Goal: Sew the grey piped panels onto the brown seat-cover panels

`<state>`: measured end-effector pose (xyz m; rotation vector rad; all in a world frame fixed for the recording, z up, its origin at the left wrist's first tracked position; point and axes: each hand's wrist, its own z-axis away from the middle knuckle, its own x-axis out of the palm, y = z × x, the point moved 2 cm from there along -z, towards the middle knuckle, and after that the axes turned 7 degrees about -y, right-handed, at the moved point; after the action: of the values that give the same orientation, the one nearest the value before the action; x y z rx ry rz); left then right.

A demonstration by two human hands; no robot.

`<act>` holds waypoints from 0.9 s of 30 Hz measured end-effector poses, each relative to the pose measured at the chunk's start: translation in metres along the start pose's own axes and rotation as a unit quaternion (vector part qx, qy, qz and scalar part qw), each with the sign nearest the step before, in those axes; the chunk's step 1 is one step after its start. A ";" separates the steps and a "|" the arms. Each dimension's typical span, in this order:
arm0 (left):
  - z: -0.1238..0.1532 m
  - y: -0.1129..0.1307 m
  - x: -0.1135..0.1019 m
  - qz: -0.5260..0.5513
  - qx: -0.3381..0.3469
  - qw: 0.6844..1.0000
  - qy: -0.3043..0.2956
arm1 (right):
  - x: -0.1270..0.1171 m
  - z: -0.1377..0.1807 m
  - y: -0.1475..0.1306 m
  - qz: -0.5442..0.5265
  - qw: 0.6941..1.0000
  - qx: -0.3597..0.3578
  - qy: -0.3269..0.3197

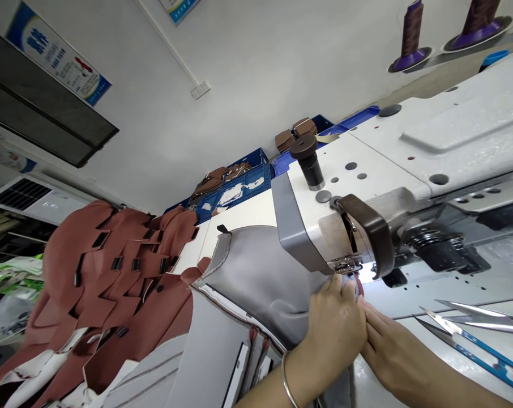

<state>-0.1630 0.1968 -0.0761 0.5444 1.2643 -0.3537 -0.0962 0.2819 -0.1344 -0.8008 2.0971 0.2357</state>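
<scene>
Grey panel (260, 266) (smooth, softly creased)

A sewing workshop, shown by the sewing machine (392, 164), thread spools (411, 31) and stacked reddish-brown panels (99, 275), perhaps leather.

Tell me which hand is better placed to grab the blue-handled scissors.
Probably your right hand: the blue-handled scissors lie on its side, nearer to it. Your left hand is farther off, close under the sewing machine head.
</scene>
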 end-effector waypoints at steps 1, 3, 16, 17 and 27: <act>0.000 0.000 0.000 0.002 0.003 1.000 0.001 | 0.000 0.001 0.000 0.002 1.000 0.000 -0.002; 0.000 0.001 0.000 0.013 0.005 1.000 0.004 | 0.001 0.002 0.000 0.006 1.000 -0.002 -0.009; -0.040 -0.029 0.001 0.140 -0.103 0.984 -0.039 | 0.000 0.001 0.000 0.066 0.998 -0.016 0.014; -0.043 -0.028 0.000 0.140 -0.094 0.985 -0.034 | -0.001 0.000 0.000 0.069 0.997 -0.012 0.017; -0.045 -0.031 0.011 0.098 -0.079 0.990 0.059 | 0.004 0.004 -0.001 0.071 0.997 -0.020 0.005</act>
<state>-0.2123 0.1975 -0.1012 0.5546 1.3260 -0.0559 -0.0950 0.2812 -0.1396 -0.6771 2.1672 0.3516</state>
